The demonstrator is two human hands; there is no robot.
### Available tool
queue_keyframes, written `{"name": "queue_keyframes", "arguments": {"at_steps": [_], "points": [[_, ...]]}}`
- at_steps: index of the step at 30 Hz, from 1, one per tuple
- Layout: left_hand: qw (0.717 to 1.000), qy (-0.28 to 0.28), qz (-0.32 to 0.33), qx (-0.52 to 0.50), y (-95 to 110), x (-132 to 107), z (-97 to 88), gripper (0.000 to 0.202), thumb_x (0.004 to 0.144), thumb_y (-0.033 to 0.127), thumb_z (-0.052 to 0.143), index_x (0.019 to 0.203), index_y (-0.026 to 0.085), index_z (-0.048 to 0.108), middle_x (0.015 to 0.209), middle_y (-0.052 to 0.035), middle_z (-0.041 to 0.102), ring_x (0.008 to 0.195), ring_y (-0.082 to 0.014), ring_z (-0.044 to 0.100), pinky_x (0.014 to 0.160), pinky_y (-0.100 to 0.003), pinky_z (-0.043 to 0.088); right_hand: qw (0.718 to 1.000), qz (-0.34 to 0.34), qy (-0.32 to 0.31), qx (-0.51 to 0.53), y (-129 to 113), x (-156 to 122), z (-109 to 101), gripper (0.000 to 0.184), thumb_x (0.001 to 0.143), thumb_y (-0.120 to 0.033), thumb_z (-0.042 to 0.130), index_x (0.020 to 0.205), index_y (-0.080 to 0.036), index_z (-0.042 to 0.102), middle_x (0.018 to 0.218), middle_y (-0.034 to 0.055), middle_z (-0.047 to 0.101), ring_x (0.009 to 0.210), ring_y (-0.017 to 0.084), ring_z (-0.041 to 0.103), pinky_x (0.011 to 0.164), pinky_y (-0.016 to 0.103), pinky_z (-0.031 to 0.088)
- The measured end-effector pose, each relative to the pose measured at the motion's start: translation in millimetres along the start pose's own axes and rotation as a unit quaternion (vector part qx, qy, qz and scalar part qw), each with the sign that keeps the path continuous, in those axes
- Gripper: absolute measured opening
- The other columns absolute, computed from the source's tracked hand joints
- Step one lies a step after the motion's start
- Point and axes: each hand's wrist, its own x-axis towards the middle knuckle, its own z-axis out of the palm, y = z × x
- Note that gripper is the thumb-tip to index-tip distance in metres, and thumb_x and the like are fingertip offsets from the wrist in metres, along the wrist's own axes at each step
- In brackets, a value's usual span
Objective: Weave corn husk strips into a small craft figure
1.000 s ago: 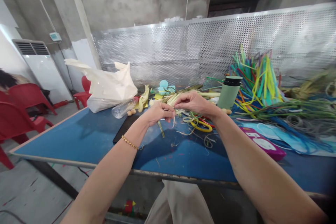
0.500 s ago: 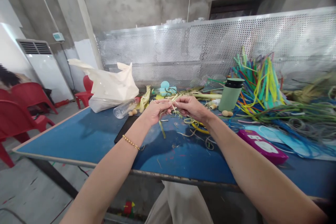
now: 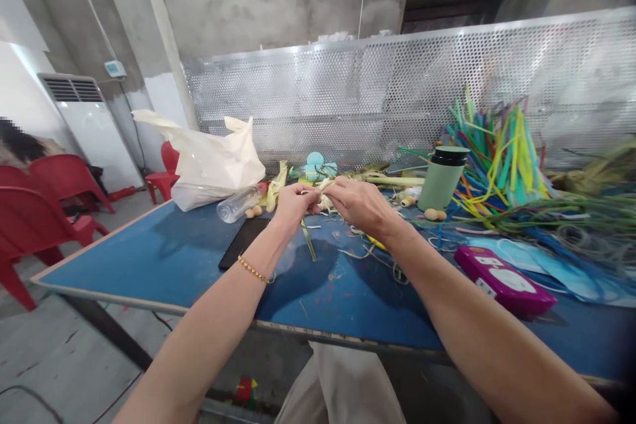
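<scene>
Near right hand [image 3: 358, 202]: lidded tumbler [image 3: 439, 184], contents hidden.

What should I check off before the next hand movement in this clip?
1. Both hands visible: ok; the left hand and right hand nearly meet above the blue table.
2. Firm hold on the pale fibre at the fingertips: cannot tell; fingers hide it.
3. Greenish strip below the left hand resting on the table: cannot tell.
4. Green tumbler upright: ok, black lid on top.
5. Clear bottle upright: not ok; it lies on its side.
</scene>
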Motion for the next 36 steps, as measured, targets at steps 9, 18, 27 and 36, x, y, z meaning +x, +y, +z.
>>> {"name": "queue_keyframes", "arguments": {"at_steps": [9, 18, 27, 36], "points": [[0.987, -0.042, 0.056, 0.143, -3.9, -0.1, -1.1, 0.009, 0.064, 0.019, 0.067, 0.069, 0.012, 0.068, 0.046, 0.0030, 0.055, 0.042, -0.0088, 0.049, 0.045, -0.021, 0.036, 0.997, -0.004, 0.049, 0.066, 9.0, 0.3, -0.4, 0.027, 0.095, -0.022, 0.046, 0.092, -0.018, 0.073, 0.084, 0.0063, 0.058, 0.073, 0.015, 0.051, 0.062, 0.027, 0.032], [0.967, -0.180, 0.034, 0.178, 8.0, -9.4, -1.4, 0.010, 0.065, 0.018, 0.070, 0.071, 0.012, 0.072, 0.053, 0.0008, 0.058, 0.047, -0.0069, 0.048, 0.050, -0.021, 0.036, 0.898, 0.114, 0.017, 0.425, 31.4, -2.1, -7.0, 0.013, 0.074, -0.029, 0.072, 0.074, -0.017, 0.074, 0.073, 0.0032, 0.066, 0.066, 0.013, 0.057, 0.063, 0.028, 0.042], [0.976, -0.190, -0.092, -0.059, 13.4, -12.2, -2.0, 0.024, 0.058, 0.022, 0.083, 0.077, 0.012, 0.071, 0.062, -0.0005, 0.061, 0.050, -0.0056, 0.051, 0.050, -0.021, 0.037, 0.698, 0.221, -0.022, 0.680, 25.9, -5.1, 5.9, 0.026, 0.062, -0.032, 0.082, 0.073, -0.015, 0.068, 0.062, -0.0011, 0.060, 0.052, 0.007, 0.048, 0.051, 0.024, 0.038], [0.990, -0.076, -0.052, -0.108, 9.7, -5.3, 0.7, 0.023, 0.057, 0.020, 0.081, 0.072, 0.010, 0.067, 0.059, 0.0010, 0.060, 0.047, -0.0043, 0.048, 0.050, -0.020, 0.040, 0.801, 0.221, 0.006, 0.557, 9.1, 1.2, 12.4, 0.016, 0.071, -0.030, 0.070, 0.071, -0.015, 0.064, 0.058, -0.0017, 0.055, 0.052, 0.010, 0.047, 0.052, 0.026, 0.036]]}}
